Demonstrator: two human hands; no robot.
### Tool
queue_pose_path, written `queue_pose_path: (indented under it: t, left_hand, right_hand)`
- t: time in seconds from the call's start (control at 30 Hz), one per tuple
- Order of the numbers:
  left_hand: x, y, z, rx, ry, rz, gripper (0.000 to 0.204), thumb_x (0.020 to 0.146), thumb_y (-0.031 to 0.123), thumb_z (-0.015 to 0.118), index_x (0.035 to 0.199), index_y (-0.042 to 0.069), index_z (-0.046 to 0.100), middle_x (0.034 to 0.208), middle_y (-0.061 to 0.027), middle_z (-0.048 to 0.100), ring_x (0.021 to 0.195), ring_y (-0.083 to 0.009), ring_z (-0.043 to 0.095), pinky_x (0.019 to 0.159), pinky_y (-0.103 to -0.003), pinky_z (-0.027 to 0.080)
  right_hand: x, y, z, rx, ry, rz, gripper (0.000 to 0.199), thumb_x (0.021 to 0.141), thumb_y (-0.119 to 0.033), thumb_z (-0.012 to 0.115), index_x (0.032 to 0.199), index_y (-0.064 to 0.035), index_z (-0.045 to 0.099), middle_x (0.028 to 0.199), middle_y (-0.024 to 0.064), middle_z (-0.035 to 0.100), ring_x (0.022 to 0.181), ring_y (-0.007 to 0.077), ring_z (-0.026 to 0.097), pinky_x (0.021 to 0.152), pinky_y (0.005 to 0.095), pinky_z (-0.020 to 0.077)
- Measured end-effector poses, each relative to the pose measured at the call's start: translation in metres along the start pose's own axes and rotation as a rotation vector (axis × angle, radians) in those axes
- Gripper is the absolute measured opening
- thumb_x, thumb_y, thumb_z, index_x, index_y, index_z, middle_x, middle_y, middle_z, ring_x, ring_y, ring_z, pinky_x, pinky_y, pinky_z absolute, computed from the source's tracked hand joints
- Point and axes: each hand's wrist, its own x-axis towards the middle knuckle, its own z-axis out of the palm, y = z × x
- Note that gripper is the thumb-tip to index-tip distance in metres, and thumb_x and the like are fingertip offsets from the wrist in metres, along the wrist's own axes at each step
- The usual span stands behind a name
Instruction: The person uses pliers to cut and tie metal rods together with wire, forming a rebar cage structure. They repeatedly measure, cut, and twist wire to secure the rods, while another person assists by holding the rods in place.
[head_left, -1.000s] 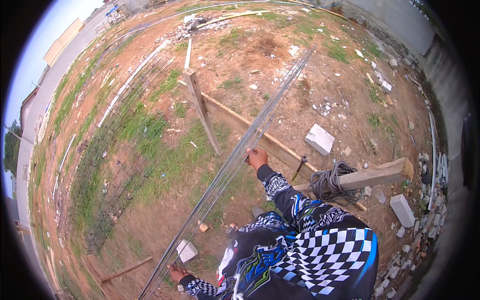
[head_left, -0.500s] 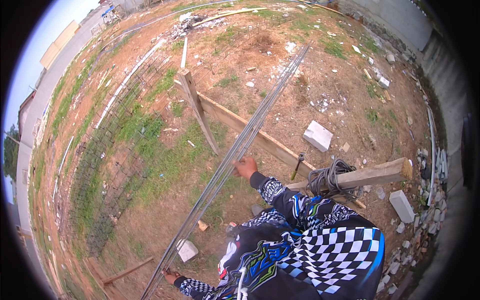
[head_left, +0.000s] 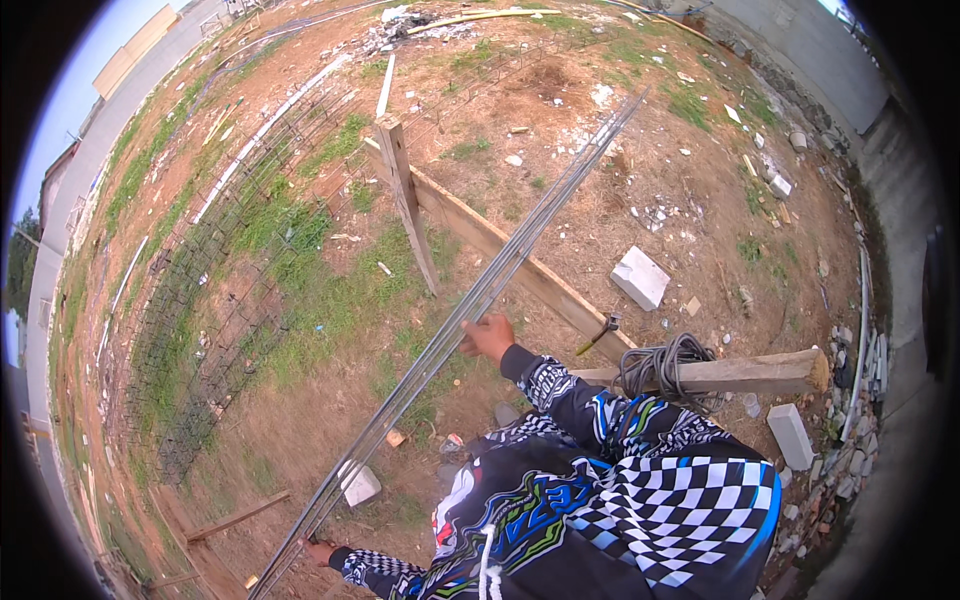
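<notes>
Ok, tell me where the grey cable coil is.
The grey cable coil is right of centre in the head view, its loops crossing the wooden post just above the right sleeve.

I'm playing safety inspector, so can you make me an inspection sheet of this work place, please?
Surface: brown ground with grass and scattered rubble.
Job's things: long, thin metal rods, crossing over a wooden board.
Clutter: white blocks; a hammer-like tool at the board; dark wire frames on the grass.
Left hand: at the rods' lower part; grip unclear.
Right hand: fingers against the rods, farther up; grip unclear.
Cables: grey coil around a wooden beam; cable or rope, can't tell.
Surroundings: grey wall on the right, paved strip on the left.
</notes>
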Motion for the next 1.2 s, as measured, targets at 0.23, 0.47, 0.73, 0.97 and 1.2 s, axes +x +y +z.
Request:
queue_pose_path:
  t: [0.23, 0.47, 0.73, 0.97, 1.2]
  left_hand:
    - [-0.014, 0.025, -0.008, -0.595, -0.159, -0.348, 0.028, 0.099, 0.015, 0.044, 0.12, 0.006, 0.06, 0.103, -0.0132, 0.07, 0.034, -0.014, 0.036, 0.032, -0.028, 0.027]
    - [-0.006, 0.012, -0.002, -0.842, -0.366, -0.274, 0.046, 0.098, 0.038, 0.045, 0.128, 0.002, 0.05, 0.119, -0.0192, 0.063, 0.035, -0.0129, 0.035, 0.03, -0.027, 0.028]
    - [-0.059, 0.031, -0.003, -0.807, -0.22, -0.375, 0.042, 0.09, 0.046, 0.063, 0.102, 0.006, 0.06, 0.08, -0.0039, 0.06, 0.037, -0.009, 0.027, 0.034, -0.025, 0.023]
    - [-0.08, 0.068, 0.015, -0.877, -0.288, -0.422, 0.036, 0.088, 0.04, 0.068, 0.093, 0.004, 0.064, 0.066, -0.0061, 0.061, 0.034, -0.0112, 0.037, 0.031, -0.027, 0.027]
    - [-0.084, 0.075, 0.012, -1.106, -0.224, -0.353, 0.049, 0.083, 0.049, 0.071, 0.097, 0.003, 0.063, 0.062, -0.0019, 0.053, 0.037, -0.0093, 0.036, 0.033, -0.027, 0.026]
  right_hand:
    - [0.019, 0.033, 0.005, 0.063, 0.03, -0.025, 0.029, 0.091, -0.015, 0.063, 0.094, 0.0135, 0.058, 0.078, 0.0188, 0.068, 0.065, 0.0235, 0.071, 0.052, 0.0304, 0.0581]
    - [0.03, 0.015, -0.01, -0.225, -0.087, 0.043, 0.036, 0.091, -0.03, 0.062, 0.091, 0.0064, 0.063, 0.078, 0.0165, 0.069, 0.067, 0.0247, 0.07, 0.055, 0.0341, 0.056]
    - [0.004, -0.044, 0.044, -0.958, -0.155, -1.07, 0.023, 0.083, -0.026, 0.07, 0.085, -0.0043, 0.063, 0.075, 0.012, 0.062, 0.072, 0.0286, 0.06, 0.066, 0.0395, 0.0464]
    - [0.017, 0.004, 0.12, -1.526, -0.838, -0.869, 0.06, 0.08, -0.056, 0.064, 0.098, 0.0016, 0.069, 0.087, 0.0224, 0.068, 0.084, 0.0392, 0.065, 0.078, 0.0457, 0.0493]
    - [0.042, 0.009, 0.143, -1.517, -1.099, -0.444, 0.063, 0.079, -0.062, 0.06, 0.084, -0.0002, 0.07, 0.073, 0.0187, 0.067, 0.079, 0.0377, 0.066, 0.074, 0.0452, 0.0482]
